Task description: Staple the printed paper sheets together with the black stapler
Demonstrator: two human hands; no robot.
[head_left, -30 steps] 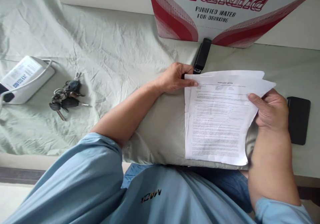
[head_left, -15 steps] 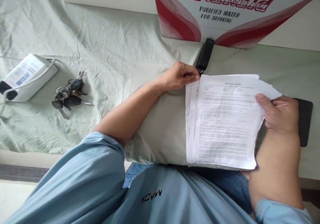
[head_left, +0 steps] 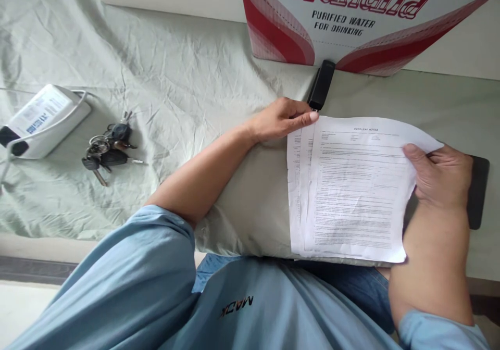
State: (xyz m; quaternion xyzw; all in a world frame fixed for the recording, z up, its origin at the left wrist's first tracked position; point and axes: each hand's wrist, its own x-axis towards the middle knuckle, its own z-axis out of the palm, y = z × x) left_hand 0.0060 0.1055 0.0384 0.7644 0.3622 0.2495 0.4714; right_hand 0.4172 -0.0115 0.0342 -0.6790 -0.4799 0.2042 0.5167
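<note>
Several printed paper sheets (head_left: pixel 359 188) hang between my two hands, fanned out a little at their left side, with "OVERLEAF NOTES" across the top one. At the upper left corner my left hand (head_left: pixel 283 116) pinches the sheets between thumb and fingers. My right hand (head_left: pixel 441 175) grips their right edge, thumb on the front and fingers behind. Just beyond my left fingertips lies a black stapler (head_left: pixel 323 83), its near end partly hidden by the hand and paper.
A large Wahaha water carton (head_left: pixel 351 37) stands behind the stapler. To the left lie a bunch of keys (head_left: pixel 109 149) and a white box-like device (head_left: pixel 47 121) with a grey cord. A dark flat object (head_left: pixel 478 194) sits beyond my right hand, on the greenish cloth (head_left: pixel 187 79).
The top sheet has shifted slightly right with my right hand, widening the fan at the left. My left thumb has moved right and now lies straighter along the corner.
</note>
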